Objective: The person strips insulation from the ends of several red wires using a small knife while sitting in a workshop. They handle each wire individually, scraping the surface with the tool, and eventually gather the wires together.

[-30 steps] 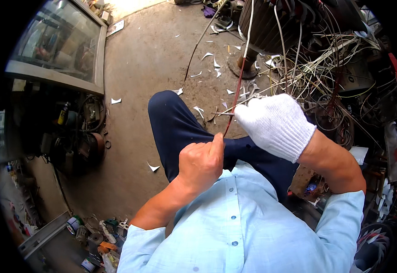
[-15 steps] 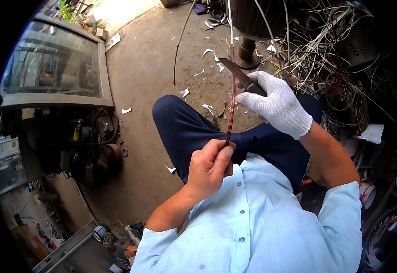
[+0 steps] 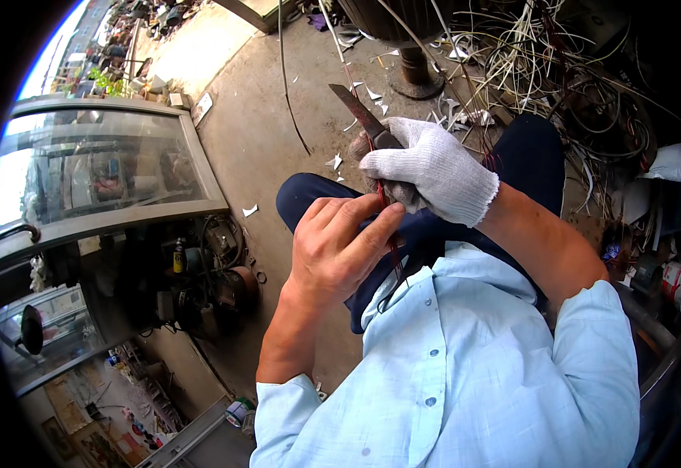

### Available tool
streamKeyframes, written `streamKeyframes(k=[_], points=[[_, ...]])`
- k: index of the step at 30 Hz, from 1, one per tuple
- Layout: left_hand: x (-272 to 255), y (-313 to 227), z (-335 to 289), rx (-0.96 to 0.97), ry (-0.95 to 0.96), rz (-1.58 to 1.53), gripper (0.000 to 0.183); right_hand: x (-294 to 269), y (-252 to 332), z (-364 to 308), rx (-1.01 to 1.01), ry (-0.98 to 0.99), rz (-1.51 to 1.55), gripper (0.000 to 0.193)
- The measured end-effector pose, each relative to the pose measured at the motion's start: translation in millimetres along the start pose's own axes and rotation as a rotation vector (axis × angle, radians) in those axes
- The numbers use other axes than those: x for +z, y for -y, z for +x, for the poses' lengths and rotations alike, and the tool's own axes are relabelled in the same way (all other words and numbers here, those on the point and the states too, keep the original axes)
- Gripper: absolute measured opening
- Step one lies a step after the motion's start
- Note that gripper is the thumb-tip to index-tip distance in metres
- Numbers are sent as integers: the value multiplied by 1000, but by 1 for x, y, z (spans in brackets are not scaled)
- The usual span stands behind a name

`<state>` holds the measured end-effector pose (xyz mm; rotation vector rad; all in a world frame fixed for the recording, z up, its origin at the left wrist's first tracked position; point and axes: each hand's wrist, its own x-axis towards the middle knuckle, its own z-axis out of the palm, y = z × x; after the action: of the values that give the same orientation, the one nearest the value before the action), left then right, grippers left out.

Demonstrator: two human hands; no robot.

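Observation:
My bare left hand point(image 3: 329, 242) is closed, thumb and forefinger pinching a bundle of thin reddish-brown wires point(image 3: 395, 261). The wires' loose ends hang below the fingers, in front of my shirt. Upward, the bundle passes by my right hand and runs into a pale cable point(image 3: 334, 35). My right hand point(image 3: 438, 168), in a white knitted glove with greyed fingers, is wrapped round the handle of a knife point(image 3: 360, 113). Its dark, rusty blade points up and left, near the cable. Both hands meet just above my lap; the gloved fingers partly hide the wires.
Another cable point(image 3: 287, 86) hangs at the left of the held one. White sheath scraps point(image 3: 334, 162) lie on the concrete floor. A round-based stand point(image 3: 416, 74) is ahead, a tangled wire heap point(image 3: 528, 58) right, a glass-topped cabinet point(image 3: 200, 156) left.
My right hand with the knife has come down and left to meet my left hand. My left hand has moved up, and now more wire hangs below its fingers. The view has shifted.

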<state>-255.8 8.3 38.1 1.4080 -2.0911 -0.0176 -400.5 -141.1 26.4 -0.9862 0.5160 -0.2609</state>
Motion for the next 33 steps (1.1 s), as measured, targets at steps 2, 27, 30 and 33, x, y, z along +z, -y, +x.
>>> streamKeyframes(k=[2,27,30,33], points=[[-5,4,5,-78,32,-234,37,5,0,-4,-38,-13,-70,28],[45,-9,-56,-696,-801,-2035,60,5,-4,36,-945,165,-1445,22],[49,-16,-59,-795,-796,-1939,59,-28,23,81,-823,-172,-1490,20],[50,-13,-54,-766,-820,-1910,56,-5,4,61,-877,-53,-1516,18]])
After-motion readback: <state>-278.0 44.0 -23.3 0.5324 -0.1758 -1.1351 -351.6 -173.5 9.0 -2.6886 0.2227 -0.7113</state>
